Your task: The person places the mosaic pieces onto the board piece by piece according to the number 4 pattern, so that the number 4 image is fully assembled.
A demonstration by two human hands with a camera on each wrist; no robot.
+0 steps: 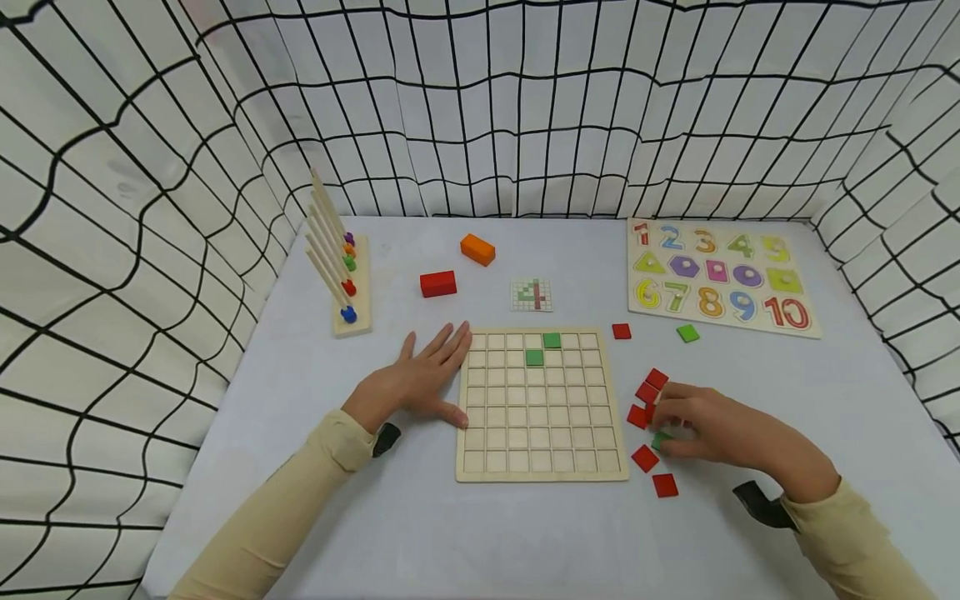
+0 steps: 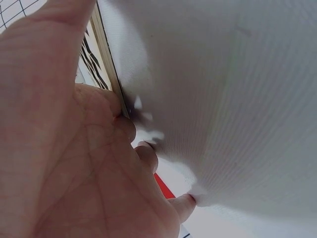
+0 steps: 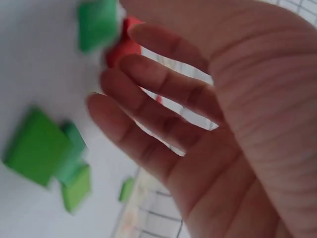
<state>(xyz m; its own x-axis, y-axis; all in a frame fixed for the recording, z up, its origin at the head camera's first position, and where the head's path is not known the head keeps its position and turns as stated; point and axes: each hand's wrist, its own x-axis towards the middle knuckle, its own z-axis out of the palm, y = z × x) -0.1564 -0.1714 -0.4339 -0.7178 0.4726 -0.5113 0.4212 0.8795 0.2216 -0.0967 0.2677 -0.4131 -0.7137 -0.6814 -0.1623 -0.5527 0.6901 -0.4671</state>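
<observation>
A square wooden grid board [image 1: 543, 479] lies in the middle of the table, with two green tiles [image 1: 534, 357] in its upper cells. My left hand [image 1: 412, 383] is flat with fingers spread, its thumb and fingertips at the board's left edge. Over loose tiles right of the board, my right hand [image 1: 712, 429] has loosely bent fingers. Right at its thumb is a green tile [image 1: 660, 440]; the right wrist view shows this tile [image 3: 97, 25] apart from the fingertips. Red tiles [image 1: 644, 458] lie around that hand, and more green tiles [image 3: 37, 146] show below it.
A small pattern card [image 1: 532, 295] lies behind the board. Red [image 1: 438, 283] and orange [image 1: 477, 250] blocks sit back left, near a peg stand [image 1: 352, 327] with coloured pieces. A number puzzle [image 1: 720, 279] is at the back right. Black netting [image 1: 517, 108] surrounds the table.
</observation>
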